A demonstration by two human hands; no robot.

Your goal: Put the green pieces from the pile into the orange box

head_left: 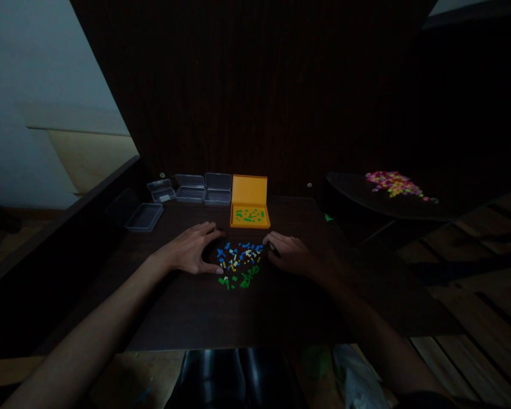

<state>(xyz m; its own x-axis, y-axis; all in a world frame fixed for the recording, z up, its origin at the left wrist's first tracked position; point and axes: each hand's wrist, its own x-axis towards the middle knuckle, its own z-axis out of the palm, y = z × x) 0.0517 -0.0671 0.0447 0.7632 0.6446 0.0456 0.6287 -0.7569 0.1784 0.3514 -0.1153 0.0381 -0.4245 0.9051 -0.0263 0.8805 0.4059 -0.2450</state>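
Note:
A small pile of tiny coloured pieces point(239, 257), blue, white and yellow, lies on the dark table point(196, 307), with a cluster of green pieces point(243, 279) just in front of it. My left hand point(191, 250) rests on the table at the pile's left edge, fingers stretched and curved around it, holding nothing. My right hand point(287, 253) lies at the pile's right edge with its fingers curled inward; whether it pinches a piece is hidden. An open orange box point(249, 207) with green pieces inside stands just behind the pile.
Three clear plastic boxes point(196, 188) stand open in a row left of the orange box, and another clear box point(143, 217) lies nearer the left edge. A heap of pink and yellow pieces point(392, 183) sits on a dark surface at right. The room is dim.

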